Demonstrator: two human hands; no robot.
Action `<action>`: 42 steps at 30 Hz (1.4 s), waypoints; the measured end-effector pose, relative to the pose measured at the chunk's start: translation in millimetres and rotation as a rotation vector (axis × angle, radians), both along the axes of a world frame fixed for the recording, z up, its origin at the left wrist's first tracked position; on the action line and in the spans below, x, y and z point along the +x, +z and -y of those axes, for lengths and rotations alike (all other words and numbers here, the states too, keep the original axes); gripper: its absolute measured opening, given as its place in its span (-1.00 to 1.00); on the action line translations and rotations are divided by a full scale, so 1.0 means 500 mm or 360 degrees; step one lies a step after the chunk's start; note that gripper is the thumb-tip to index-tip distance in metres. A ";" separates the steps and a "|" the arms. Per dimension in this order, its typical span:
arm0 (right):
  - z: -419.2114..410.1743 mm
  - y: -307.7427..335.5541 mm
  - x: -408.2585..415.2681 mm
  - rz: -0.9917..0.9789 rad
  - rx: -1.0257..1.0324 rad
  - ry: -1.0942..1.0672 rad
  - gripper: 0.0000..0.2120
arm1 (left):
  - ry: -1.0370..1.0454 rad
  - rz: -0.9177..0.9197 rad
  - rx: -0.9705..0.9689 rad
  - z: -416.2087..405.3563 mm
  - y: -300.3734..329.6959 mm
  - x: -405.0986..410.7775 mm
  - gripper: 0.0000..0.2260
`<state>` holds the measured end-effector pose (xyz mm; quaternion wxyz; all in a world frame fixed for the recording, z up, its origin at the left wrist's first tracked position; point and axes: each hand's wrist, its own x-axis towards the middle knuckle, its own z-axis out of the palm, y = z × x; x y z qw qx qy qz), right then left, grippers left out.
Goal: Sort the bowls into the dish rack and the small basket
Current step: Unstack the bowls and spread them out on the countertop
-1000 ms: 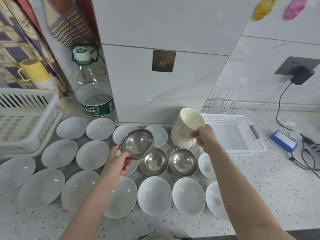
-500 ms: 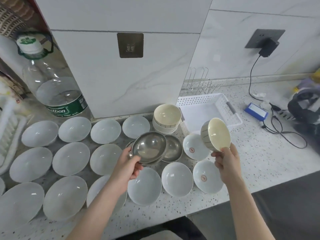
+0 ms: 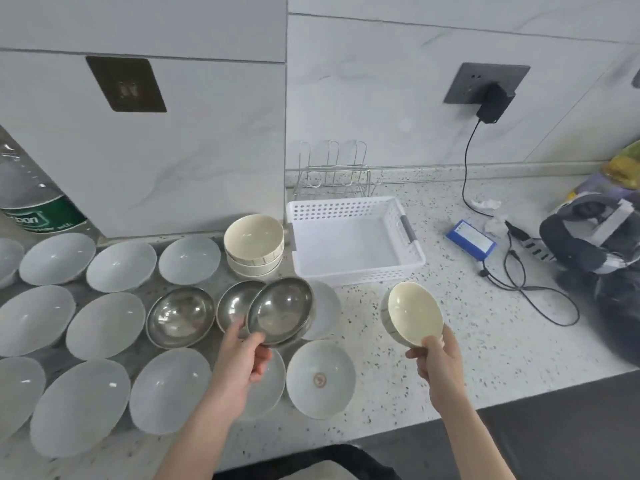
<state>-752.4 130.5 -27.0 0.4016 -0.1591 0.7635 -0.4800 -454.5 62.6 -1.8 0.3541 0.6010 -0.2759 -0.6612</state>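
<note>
My left hand (image 3: 242,355) grips the near rim of a steel bowl (image 3: 280,310), tilted above the counter over two more steel bowls (image 3: 180,317). My right hand (image 3: 438,362) holds a cream bowl (image 3: 414,313) by its lower rim, tilted toward me, in front of the small white basket (image 3: 412,268). A stack of cream bowls (image 3: 254,244) stands left of the basket. Several white bowls (image 3: 104,323) cover the counter on the left. A wire rack (image 3: 332,174) stands behind the basket against the wall.
A large water bottle (image 3: 31,199) stands at the far left. Right of the basket lie a blue box (image 3: 471,239), a tangle of black cables (image 3: 526,289) and a dark bag (image 3: 602,265). A charger (image 3: 491,102) sits in the wall socket. The counter edge runs near my right forearm.
The view has swung right. My right hand carried the cream bowl from the stack out to the right and lower, in front of the basket. The steel bowl moved right with my left hand.
</note>
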 end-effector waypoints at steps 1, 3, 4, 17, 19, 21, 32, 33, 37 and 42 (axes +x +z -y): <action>0.002 -0.005 -0.017 -0.0016 0.0016 0.0068 -0.55 | 0.0031 -0.0010 -0.0017 -0.009 -0.004 -0.020 -0.71; 0.009 -0.010 -0.041 -0.0045 0.0046 0.0216 -0.51 | 0.0081 -0.0024 -0.0044 -0.026 -0.013 -0.054 -0.74; 0.015 -0.012 -0.050 -0.0048 0.0061 0.0292 -0.50 | 0.0113 -0.0035 -0.0047 -0.036 -0.017 -0.068 -0.75; 0.083 -0.041 -0.033 0.0085 0.0066 0.0820 -0.45 | 0.0358 0.0071 -0.0104 -0.109 -0.018 -0.120 -0.69; 0.084 -0.047 -0.027 0.0087 0.0045 0.0816 -0.46 | 0.0358 0.0071 -0.0114 -0.117 -0.016 -0.120 -0.69; 0.087 -0.050 -0.021 0.0069 0.0020 0.0818 -0.46 | 0.0360 0.0063 -0.0116 -0.124 -0.014 -0.118 -0.69; 0.096 -0.055 0.006 0.0094 -0.0015 0.0719 -0.49 | 0.0259 0.0121 -0.0119 -0.148 -0.021 -0.122 -0.65; 0.093 -0.054 0.006 0.0108 0.0016 0.0721 -0.47 | 0.0225 0.0136 -0.0133 -0.150 -0.020 -0.127 -0.64; 0.070 -0.047 -0.013 0.0110 0.0175 0.0641 -0.50 | 0.0032 0.0209 -0.0182 -0.156 -0.018 -0.161 -0.61; 0.016 -0.028 -0.051 0.0174 0.0042 0.0639 -0.71 | -0.0378 0.0334 -0.0271 -0.160 -0.027 -0.212 -0.64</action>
